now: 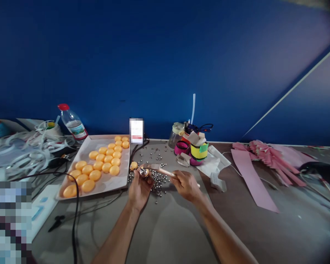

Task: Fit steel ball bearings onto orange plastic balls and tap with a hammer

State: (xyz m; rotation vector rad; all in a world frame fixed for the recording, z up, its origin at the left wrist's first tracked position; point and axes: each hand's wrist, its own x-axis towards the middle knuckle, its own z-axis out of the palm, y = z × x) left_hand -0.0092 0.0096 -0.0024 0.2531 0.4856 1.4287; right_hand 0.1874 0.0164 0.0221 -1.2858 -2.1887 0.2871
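Observation:
My left hand (139, 189) is closed around a small shiny object (143, 172) with metallic highlights; the fingers partly cover it and its kind is unclear. In my right hand (185, 185) is a flat brush (166, 171) with a pale wooden handle and a metal band. Its head points left and reaches the top of the object in the left hand. Many small silver beads (161, 181) lie scattered on the table beneath and behind both hands. A single orange ball (133, 166) rests just beyond my left fingers.
On the left, a white-lined tray (123, 179) holds rows of orange balls. Behind it stand a red-capped bottle (75, 124) and a phone with a blurred screen (136, 131). Right of centre are a glass jar (176, 135), a yellow-banded container (199, 151) and pink paper strips (253, 179). Black cables cross the left side.

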